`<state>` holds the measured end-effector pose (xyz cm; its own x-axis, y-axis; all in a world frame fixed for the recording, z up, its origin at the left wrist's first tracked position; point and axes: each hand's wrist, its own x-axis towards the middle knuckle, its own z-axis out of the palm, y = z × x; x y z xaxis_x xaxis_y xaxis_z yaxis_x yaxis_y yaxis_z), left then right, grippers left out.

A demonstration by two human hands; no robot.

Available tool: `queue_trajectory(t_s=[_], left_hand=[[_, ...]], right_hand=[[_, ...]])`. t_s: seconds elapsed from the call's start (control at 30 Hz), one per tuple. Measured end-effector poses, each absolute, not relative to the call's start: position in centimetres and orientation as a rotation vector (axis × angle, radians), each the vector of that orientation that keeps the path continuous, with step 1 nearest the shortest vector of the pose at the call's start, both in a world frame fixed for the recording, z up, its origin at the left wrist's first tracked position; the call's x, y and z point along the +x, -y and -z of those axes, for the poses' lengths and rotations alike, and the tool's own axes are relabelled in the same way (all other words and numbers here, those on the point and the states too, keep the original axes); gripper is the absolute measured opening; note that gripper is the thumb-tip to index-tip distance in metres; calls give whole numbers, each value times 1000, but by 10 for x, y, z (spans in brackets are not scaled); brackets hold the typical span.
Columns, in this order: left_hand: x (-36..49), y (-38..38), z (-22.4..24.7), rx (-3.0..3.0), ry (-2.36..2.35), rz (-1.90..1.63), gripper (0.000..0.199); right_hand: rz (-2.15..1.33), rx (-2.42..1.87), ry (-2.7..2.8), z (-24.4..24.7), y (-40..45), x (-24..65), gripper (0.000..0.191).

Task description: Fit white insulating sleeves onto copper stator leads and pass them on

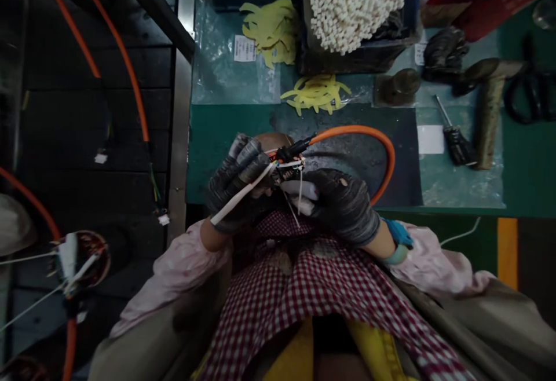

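Note:
My left hand (238, 175), in a dark grey glove, curls its fingers around the side of a wire bundle. A white sleeve (238, 198) slants from the bundle across this hand. My right hand (347, 204), also gloved and with pale-covered fingertips, is closed at the bundle's near side; what its fingers pinch is hidden. Thin white cord (300, 187) hangs by these fingertips. A thick orange cable (391, 158) with a black end (299, 148) runs into the bundle and loops right behind my right hand. Behind the bundle shows a rounded brown part (273, 139), mostly covered.
Yellow strips (319, 94) and a bin of white tubes (356, 4) stand at the back. To the right lie a screwdriver (456, 140), a hammer (490, 109) and black-handled scissors (527, 94). Left of the metal edge (180, 138), wound copper parts (89, 253) with orange cables rest on dark slats.

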<state>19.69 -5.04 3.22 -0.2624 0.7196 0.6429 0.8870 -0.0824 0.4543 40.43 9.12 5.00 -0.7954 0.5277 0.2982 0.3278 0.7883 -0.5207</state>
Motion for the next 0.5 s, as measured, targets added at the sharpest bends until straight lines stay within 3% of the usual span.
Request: queue_trajectory(t_s=[0.3,0.5], left_hand=[[195,44,-40,-1771,1967,1314,39],[195,18,-70,-1950,2068,920,38]], right_hand=[[-626,-628,2520,-51,-94,402,43],[-430,-654,2493,-58,-118,416,36]])
